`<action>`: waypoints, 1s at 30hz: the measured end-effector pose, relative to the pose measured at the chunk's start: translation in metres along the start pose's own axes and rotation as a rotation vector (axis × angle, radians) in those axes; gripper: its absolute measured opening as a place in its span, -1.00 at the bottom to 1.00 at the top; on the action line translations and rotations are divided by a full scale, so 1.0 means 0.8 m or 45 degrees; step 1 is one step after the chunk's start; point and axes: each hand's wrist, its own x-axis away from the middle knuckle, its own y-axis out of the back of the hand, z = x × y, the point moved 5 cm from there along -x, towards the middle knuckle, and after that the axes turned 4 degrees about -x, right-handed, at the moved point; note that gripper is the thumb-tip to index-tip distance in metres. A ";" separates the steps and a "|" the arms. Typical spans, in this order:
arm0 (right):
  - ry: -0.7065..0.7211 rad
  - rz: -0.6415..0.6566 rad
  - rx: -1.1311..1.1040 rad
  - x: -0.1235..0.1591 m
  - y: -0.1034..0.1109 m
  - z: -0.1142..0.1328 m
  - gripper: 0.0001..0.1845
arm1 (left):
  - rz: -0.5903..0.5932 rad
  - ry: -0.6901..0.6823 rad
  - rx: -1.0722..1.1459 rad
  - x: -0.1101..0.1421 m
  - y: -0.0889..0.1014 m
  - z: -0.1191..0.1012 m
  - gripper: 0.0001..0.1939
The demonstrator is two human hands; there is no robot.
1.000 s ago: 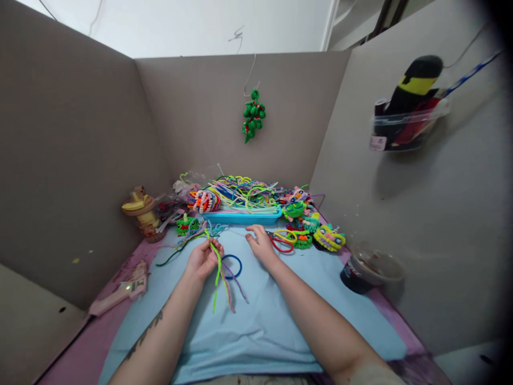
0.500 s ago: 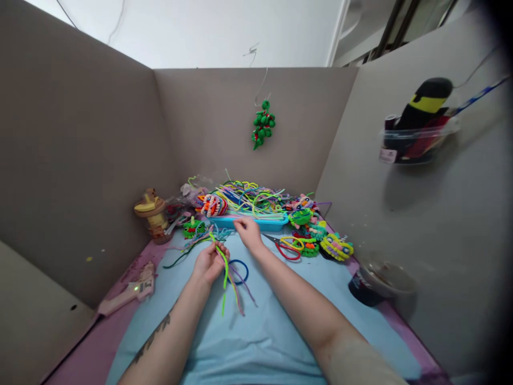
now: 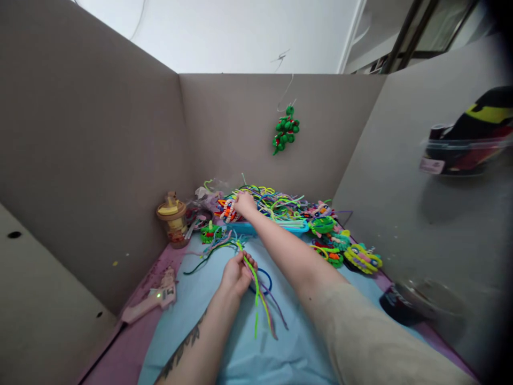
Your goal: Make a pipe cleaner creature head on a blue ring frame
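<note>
My left hand (image 3: pixel 239 274) is closed around a small bunch of pipe cleaners (image 3: pixel 257 289), lime green, yellow, pink and purple, whose loose ends hang toward me over the blue cloth. Farther off, my right hand (image 3: pixel 245 204) reaches the left side of a heap of coloured pipe cleaners (image 3: pixel 276 199) in a blue tray (image 3: pixel 297 230). Its fingers look pinched; what is between them cannot be made out. An orange-and-white striped fuzzy piece (image 3: pixel 228 210) lies just left of that hand. Beyond the left hand, more pipe cleaners (image 3: pixel 210 250) lie loose on the cloth, and a blue ring (image 3: pixel 266 279) is partly hidden.
On the left stand a lidded cup (image 3: pixel 172 219) and a pink glue gun (image 3: pixel 158 298) with a green light. Fuzzy figures (image 3: pixel 363 258) crowd the right side near a dark tub (image 3: pixel 401 303). Grey panels surround the table; a green ornament (image 3: pixel 286 130) hangs at the back.
My right hand has moved forward and left, from the tray's front edge to the heap's left side. My left hand still grips the pipe cleaners. The whole view has shifted; my right forearm now covers the scissors.
</note>
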 end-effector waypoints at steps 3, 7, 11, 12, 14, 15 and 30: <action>-0.011 0.006 -0.051 -0.009 0.016 -0.009 -0.82 | 0.010 -0.001 0.022 0.002 0.000 -0.003 -0.79; -0.068 -0.074 -0.079 -0.011 0.073 -0.047 -0.72 | 0.004 -0.033 0.051 0.002 0.002 -0.010 -0.77; -0.094 -0.348 0.092 0.034 0.131 -0.087 -0.66 | 0.011 -0.093 0.084 0.001 -0.002 -0.015 -0.74; -0.034 -0.368 0.134 0.054 0.135 -0.090 -0.68 | 0.026 -0.113 0.097 0.002 -0.005 -0.015 -0.74; 0.129 -0.141 0.052 0.101 0.123 -0.089 -0.82 | 0.072 -0.133 0.118 0.006 -0.012 -0.014 -0.74; 0.178 -0.006 -0.045 0.127 0.113 -0.087 -0.79 | 0.093 -0.127 0.122 0.008 -0.017 -0.012 -0.74; -0.577 0.957 -1.758 0.289 0.060 -0.115 -0.39 | 0.183 -0.223 -0.294 -0.007 -0.063 -0.008 -0.85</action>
